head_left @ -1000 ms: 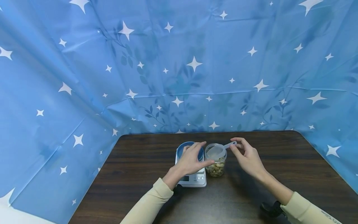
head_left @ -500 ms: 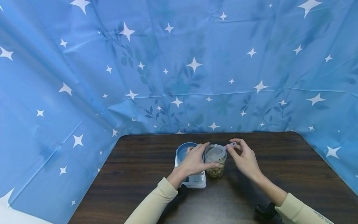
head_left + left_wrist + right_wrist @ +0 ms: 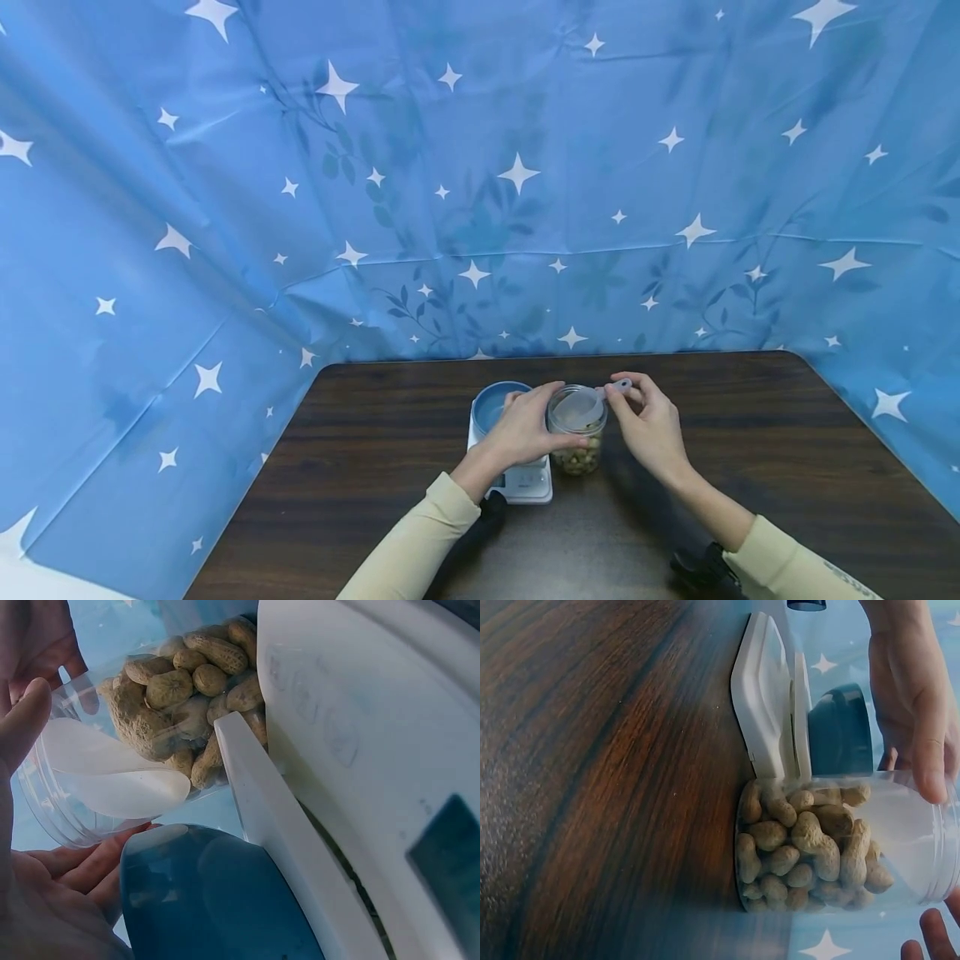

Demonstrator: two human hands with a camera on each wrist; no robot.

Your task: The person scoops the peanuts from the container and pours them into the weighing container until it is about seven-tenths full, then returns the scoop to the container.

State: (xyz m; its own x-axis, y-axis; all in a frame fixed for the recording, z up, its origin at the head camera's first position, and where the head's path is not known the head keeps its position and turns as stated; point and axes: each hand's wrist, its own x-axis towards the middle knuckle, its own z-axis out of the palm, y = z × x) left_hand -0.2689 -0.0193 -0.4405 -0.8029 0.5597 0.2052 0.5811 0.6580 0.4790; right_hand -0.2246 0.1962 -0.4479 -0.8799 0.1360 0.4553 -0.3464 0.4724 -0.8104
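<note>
A clear jar point(image 3: 946, 859) of unshelled peanuts point(image 3: 810, 844) stands on the table in the head view. My left hand point(image 3: 519, 429) holds it near the rim, thumb on the near side and fingers round behind. With thumb and fingertips, my right hand point(image 3: 651, 429) pinches the handle of a whitish translucent scoop point(image 3: 581, 408) at the jar's right edge. Through the wall in the left wrist view, the scoop's bowl point(image 3: 112, 769) shows inside the jar's mouth, above most of the peanuts.
Just left of the jar, a blue bowl point(image 3: 489, 406) sits on a white kitchen scale point(image 3: 531, 485), partly covered by my left hand. The dark wooden table point(image 3: 360, 467) ends at a blue star-patterned cloth point(image 3: 480, 167) behind.
My left hand has moved right, from over the bowl to the jar's rim. My right hand has shifted slightly left with the scoop, whose handle now lies closer to the rim.
</note>
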